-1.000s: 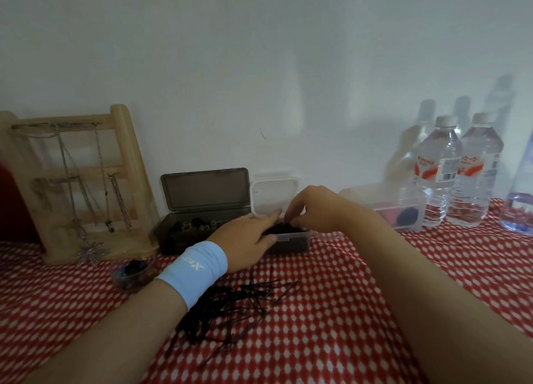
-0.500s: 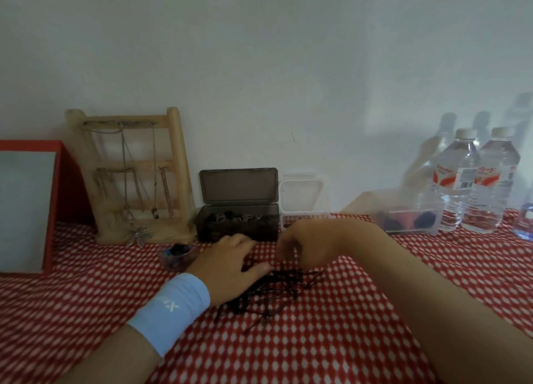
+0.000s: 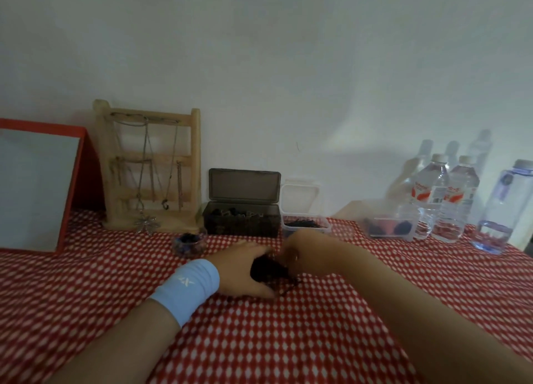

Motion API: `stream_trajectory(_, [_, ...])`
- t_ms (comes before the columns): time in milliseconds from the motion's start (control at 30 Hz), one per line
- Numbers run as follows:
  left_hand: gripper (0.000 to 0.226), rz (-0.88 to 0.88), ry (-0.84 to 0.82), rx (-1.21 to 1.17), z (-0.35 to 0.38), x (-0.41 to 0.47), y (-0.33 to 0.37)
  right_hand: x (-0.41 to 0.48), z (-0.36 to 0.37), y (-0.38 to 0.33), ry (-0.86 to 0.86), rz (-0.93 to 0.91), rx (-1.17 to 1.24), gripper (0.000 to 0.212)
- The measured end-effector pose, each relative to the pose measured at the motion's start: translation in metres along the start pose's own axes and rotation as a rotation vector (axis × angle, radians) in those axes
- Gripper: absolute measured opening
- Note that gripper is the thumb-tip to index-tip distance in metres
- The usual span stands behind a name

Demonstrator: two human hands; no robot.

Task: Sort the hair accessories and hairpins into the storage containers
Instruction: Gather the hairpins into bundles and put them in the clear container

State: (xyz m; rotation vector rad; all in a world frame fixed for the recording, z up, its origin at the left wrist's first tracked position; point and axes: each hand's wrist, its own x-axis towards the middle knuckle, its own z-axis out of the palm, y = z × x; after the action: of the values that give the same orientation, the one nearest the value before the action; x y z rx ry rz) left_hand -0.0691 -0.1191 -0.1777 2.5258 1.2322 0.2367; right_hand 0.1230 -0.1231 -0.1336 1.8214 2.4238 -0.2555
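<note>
A bunch of black hairpins (image 3: 266,269) lies on the red checked cloth, cupped between both hands. My left hand (image 3: 240,271), with a light blue wristband, curls around the bunch from the left. My right hand (image 3: 305,253) presses against it from the right, fingers closed on the pins. Just behind stands a small clear container (image 3: 306,227) holding black hairpins, its lid upright. To its left a dark grey box (image 3: 241,220) stands open with dark hair accessories inside. A clear box (image 3: 389,226) with red and dark items sits further right.
A wooden jewellery rack (image 3: 150,167) with necklaces leans on the wall at the left, beside a red-framed mirror (image 3: 37,187). A small round jar (image 3: 189,243) stands in front of the rack. Water bottles (image 3: 444,199) line the right back edge.
Both hands left the small clear container and came down to the loose hairpins, gathering the spread pile into a tight bunch. The camera view shifted left and down.
</note>
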Motion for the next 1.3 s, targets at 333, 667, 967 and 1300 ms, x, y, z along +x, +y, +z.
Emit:
stream_trajectory(333, [0.087,-0.059,0.030,0.074,0.008,0.003,0.003,-0.021,0.006,0.015,0.005,0.045,-0.021,0.034])
stream_trajectory(667, [0.098,-0.092,-0.070,-0.005,-0.017,-0.004,-0.002,-0.009,0.000,0.010,-0.080,-0.170,-0.017,0.098])
stream_trajectory(967, [0.043,-0.101,-0.020,-0.040,-0.016,-0.003,-0.012,0.019,0.002,-0.007,0.008,-0.391,-0.016,0.052])
stream_trajectory(1300, [0.060,-0.176,-0.047,-0.083,-0.030,-0.012,-0.028,0.036,0.002,-0.009,-0.026,-0.473,0.016,0.049])
